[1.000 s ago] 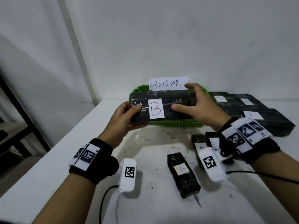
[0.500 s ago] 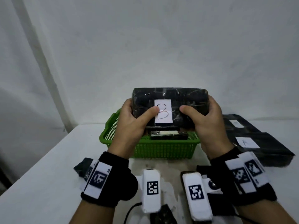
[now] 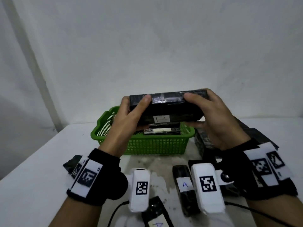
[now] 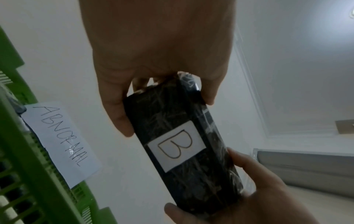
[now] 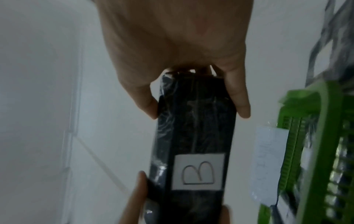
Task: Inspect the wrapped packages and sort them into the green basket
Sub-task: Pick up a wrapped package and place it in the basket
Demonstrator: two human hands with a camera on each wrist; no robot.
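The white table (image 3: 32, 177) carries the things. On it, toward the back, stands the green basket (image 3: 147, 146), and a dark wrapped package (image 3: 161, 130) with a pale strip lies inside it. A paper sign (image 4: 61, 142) with the word ABNORMAL is fixed on the basket rim. To the right of the basket lie some flat black packages (image 3: 255, 136).

Above the basket, not touching it, both hands hold one black wrapped package (image 3: 170, 110) by its two ends. Its white label (image 4: 177, 146) with the letter B faces down and toward the person. The left hand (image 3: 126, 122) closes its grip on the left end: the thumb lies on the upper face and the fingers are curled around the far side. The right hand (image 3: 218, 118) has the same closed grip on the right end, thumb on top, fingers underneath.

Near the front edge of the table lies a small black package with label A (image 3: 184, 185), and another small package (image 3: 155, 213) lies in front of it; its label I cannot read.
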